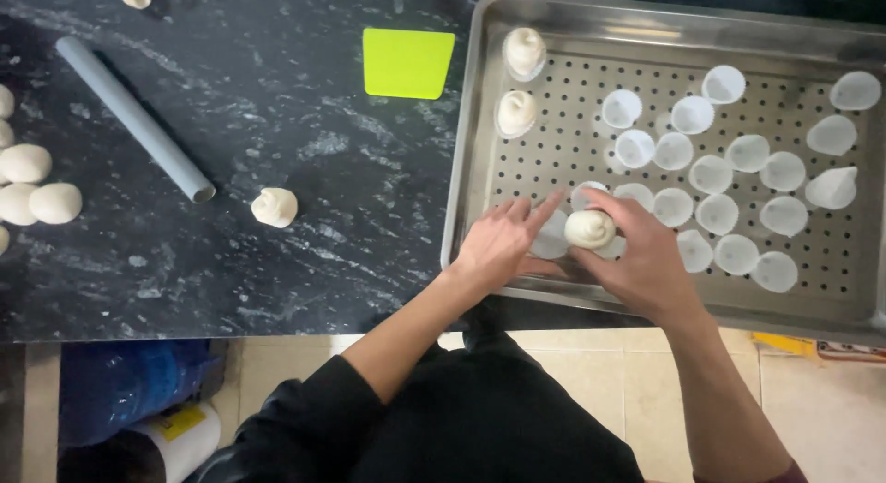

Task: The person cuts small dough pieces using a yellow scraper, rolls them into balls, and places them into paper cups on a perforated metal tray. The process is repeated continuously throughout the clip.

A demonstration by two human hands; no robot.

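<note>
Right hand (646, 262) fingers gripping dough bun (590, 228), left hand (498, 243) fingers open on paper liner (551, 238), perforated tray (480, 123)

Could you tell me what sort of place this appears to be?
Probably a bakery or kitchen prep counter: a perforated steel tray with paper liners, shaped dough pieces and a grey rolling pin on dark stone.

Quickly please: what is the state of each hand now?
Left hand: open, fingertips on a paper liner.
Right hand: closed on a dough bun.
</note>
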